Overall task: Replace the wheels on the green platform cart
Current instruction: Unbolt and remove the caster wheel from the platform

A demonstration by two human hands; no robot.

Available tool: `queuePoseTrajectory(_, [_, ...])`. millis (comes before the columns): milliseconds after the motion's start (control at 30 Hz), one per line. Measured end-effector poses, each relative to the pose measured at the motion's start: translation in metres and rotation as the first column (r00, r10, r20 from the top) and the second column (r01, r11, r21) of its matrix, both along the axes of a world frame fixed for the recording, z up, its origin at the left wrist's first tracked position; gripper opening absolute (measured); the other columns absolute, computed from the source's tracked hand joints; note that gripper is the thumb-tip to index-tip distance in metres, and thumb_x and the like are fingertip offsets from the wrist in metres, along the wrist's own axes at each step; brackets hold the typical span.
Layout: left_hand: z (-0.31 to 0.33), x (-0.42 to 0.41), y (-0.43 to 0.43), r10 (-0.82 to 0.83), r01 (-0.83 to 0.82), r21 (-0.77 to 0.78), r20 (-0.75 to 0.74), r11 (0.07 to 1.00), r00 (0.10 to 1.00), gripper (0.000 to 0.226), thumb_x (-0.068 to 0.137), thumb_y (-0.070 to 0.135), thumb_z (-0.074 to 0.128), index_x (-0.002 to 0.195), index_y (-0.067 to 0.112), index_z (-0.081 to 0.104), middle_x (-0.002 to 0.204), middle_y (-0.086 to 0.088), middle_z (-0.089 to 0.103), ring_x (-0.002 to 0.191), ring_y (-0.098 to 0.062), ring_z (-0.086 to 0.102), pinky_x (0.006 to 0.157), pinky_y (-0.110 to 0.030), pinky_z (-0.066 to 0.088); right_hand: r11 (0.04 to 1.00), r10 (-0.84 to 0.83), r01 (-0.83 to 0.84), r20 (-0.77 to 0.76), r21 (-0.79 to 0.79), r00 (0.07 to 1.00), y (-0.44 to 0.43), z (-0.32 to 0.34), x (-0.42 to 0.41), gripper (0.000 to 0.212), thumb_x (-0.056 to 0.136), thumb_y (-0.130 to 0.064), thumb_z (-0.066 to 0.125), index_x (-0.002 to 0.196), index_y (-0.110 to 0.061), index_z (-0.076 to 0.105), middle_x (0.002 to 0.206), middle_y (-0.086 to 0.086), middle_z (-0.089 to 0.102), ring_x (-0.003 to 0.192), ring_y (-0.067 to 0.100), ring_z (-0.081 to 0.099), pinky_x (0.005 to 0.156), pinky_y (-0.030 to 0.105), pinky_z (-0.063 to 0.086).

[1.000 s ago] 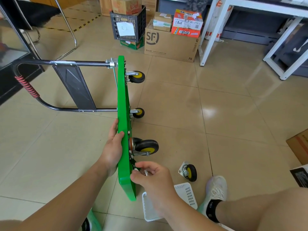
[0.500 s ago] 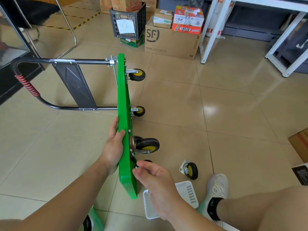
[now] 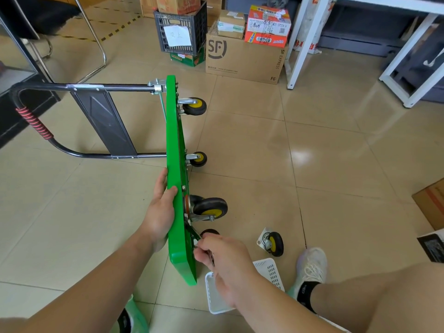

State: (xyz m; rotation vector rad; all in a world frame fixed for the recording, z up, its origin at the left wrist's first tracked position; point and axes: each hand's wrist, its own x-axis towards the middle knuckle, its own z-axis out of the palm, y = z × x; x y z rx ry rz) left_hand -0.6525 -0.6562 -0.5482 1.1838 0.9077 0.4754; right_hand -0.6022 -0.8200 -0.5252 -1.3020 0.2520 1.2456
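Note:
The green platform cart (image 3: pixel 176 212) stands on its long edge on the floor, underside facing right and black handle (image 3: pixel 72 87) folded out to the left. My left hand (image 3: pixel 159 212) grips the deck's upper edge, thumb over the rim. At the underside's near end my right hand (image 3: pixel 223 260) pinches a small metal part (image 3: pixel 212 257) against the deck. Three yellow-hubbed casters are mounted, including the nearest large caster (image 3: pixel 210 209). Another dark wheel (image 3: pixel 209 232) peeks out above my right knuckles. A loose caster (image 3: pixel 271 243) lies on the tiles to the right.
A white plastic basket (image 3: pixel 268 270) sits on the floor under my right wrist. My shoe (image 3: pixel 311 267) and bare leg lie on the right. Cardboard boxes (image 3: pixel 242 58), a black crate (image 3: pixel 180 27) and white table legs (image 3: pixel 300 42) stand at the back, and a chair frame at far left.
My right hand has stayed at the same spot on the underside, its fingers turning slightly; the dark wheel behind it has come into sight. Left hand and cart have held still.

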Motion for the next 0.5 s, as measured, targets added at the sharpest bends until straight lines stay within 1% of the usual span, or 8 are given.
queuePoseTrajectory(33, [0.0,0.0,0.0,-0.001,0.001,-0.002,0.0,1.0,1.0,0.052,0.109,0.029,0.036,0.145,0.066,0.03,0.136,-0.001,0.063,0.116,-0.039,0.065,0.102,-0.062,0.051,0.999,0.032,-0.032,-0.016,-0.03,0.999,0.0,-0.001,0.0,0.007,0.087,0.004,0.067,0.094,0.004,0.069,0.065,0.007,0.067,0.054,0.015,0.062,0.066,0.025,0.056])
queuePoseTrajectory(133, [-0.001,0.0,0.0,-0.012,0.012,0.003,0.001,1.0,1.0,0.052,0.109,0.03,0.035,0.147,0.065,0.028,0.139,0.001,0.061,0.116,-0.038,0.065,0.102,-0.062,0.051,0.987,0.118,-0.123,-0.058,-0.1,0.991,0.001,-0.001,0.004,0.006,0.089,-0.002,0.072,0.091,0.004,0.07,0.068,0.009,0.07,0.049,0.011,0.06,0.048,0.018,0.049])
queuePoseTrajectory(200, [-0.001,0.0,0.0,-0.014,0.014,0.005,-0.001,1.0,1.0,0.052,0.109,0.03,0.035,0.146,0.066,0.028,0.138,0.0,0.062,0.117,-0.041,0.063,0.102,-0.063,0.05,0.975,0.164,-0.177,-0.098,-0.137,0.982,0.002,-0.002,0.008,0.005,0.09,-0.004,0.073,0.091,0.001,0.07,0.067,0.007,0.072,0.048,0.008,0.062,0.043,0.017,0.046])
queuePoseTrajectory(267, [-0.001,0.0,0.0,-0.013,0.013,0.003,0.0,1.0,1.0,0.051,0.109,0.031,0.035,0.144,0.067,0.029,0.139,0.0,0.061,0.117,-0.039,0.064,0.102,-0.063,0.051,0.967,0.181,-0.203,-0.147,-0.153,0.972,0.001,-0.003,0.012,0.004,0.091,-0.005,0.072,0.09,-0.002,0.07,0.065,0.006,0.071,0.047,0.007,0.062,0.042,0.015,0.045])
queuePoseTrajectory(333, [-0.002,0.0,0.0,-0.006,0.006,0.002,0.002,1.0,1.0,0.051,0.108,0.031,0.035,0.144,0.067,0.03,0.14,0.001,0.061,0.116,-0.036,0.065,0.102,-0.061,0.051,0.97,0.16,-0.189,-0.186,-0.154,0.969,0.001,-0.005,0.014,0.002,0.092,-0.005,0.071,0.091,-0.003,0.071,0.064,0.005,0.07,0.045,0.007,0.06,0.041,0.014,0.043])
queuePoseTrajectory(433, [-0.003,0.001,0.001,-0.008,0.008,0.002,0.004,1.0,1.0,0.051,0.108,0.032,0.035,0.145,0.067,0.029,0.14,0.003,0.061,0.115,-0.034,0.066,0.101,-0.06,0.052,0.973,0.131,-0.164,-0.198,-0.16,0.971,0.0,-0.009,0.013,0.004,0.091,-0.006,0.072,0.093,-0.002,0.072,0.065,0.006,0.071,0.044,0.006,0.059,0.039,0.014,0.042])
queuePoseTrajectory(500, [-0.003,0.001,0.001,-0.009,0.009,-0.001,0.005,1.0,1.0,0.051,0.108,0.032,0.036,0.144,0.068,0.03,0.138,0.002,0.062,0.115,-0.037,0.066,0.101,-0.061,0.052,0.976,0.104,-0.139,-0.198,-0.169,0.975,-0.002,-0.012,0.011,0.006,0.089,-0.005,0.074,0.093,-0.001,0.072,0.066,0.008,0.072,0.043,0.007,0.059,0.039,0.015,0.042])
